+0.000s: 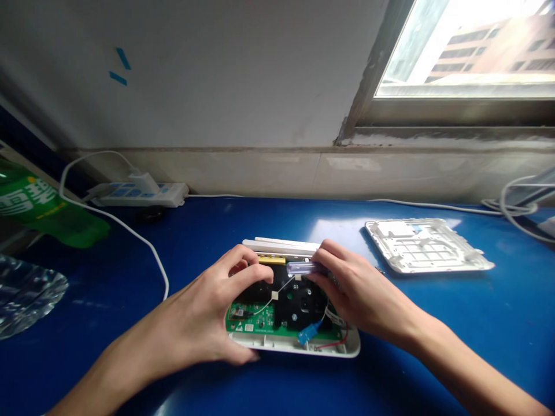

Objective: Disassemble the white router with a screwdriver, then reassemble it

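Observation:
An opened white device (295,346) lies on the blue table, its green circuit board (260,320) and black plate (299,306) facing up. My left hand (217,306) grips the device's left side, thumb at the near edge and fingers curled over the board. In my right hand (351,283), a translucent purple tool handle (303,268) is pinched between thumb and fingers above the board's far part. A blue connector (309,333) and a red wire (333,345) sit at the near right of the board. The tool's far end is hidden.
The white cover (433,248) lies on the blue table (477,323) at the right. A power strip (165,195) with a plug and cable stands at the back left. A green bottle (56,214) and a clear bottle (30,294) lie at the left. Cables (520,211) coil at the right.

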A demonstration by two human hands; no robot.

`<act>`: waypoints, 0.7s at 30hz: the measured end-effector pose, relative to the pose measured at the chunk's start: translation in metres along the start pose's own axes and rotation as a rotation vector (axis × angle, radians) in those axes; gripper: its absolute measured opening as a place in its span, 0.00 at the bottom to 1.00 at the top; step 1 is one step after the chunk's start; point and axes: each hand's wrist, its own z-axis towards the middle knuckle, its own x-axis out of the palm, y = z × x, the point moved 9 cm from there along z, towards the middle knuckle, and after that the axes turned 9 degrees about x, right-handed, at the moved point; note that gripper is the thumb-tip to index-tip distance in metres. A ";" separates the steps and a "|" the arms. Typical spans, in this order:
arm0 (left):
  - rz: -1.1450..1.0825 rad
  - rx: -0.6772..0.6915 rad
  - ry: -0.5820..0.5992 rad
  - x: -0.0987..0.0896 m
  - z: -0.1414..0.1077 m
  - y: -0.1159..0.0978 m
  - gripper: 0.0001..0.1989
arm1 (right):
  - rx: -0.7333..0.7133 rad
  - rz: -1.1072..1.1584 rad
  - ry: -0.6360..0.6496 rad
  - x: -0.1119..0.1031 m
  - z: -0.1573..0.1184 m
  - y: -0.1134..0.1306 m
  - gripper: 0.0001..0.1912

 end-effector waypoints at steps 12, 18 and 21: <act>-0.046 -0.024 0.016 -0.002 0.004 -0.005 0.39 | -0.022 -0.192 -0.022 0.000 -0.002 0.008 0.06; -0.044 -0.007 0.005 0.000 0.003 -0.004 0.39 | 0.007 -0.110 -0.001 -0.002 -0.001 0.005 0.06; -0.045 -0.005 0.004 0.001 0.003 -0.003 0.37 | 0.026 -0.056 0.012 -0.002 -0.002 0.002 0.07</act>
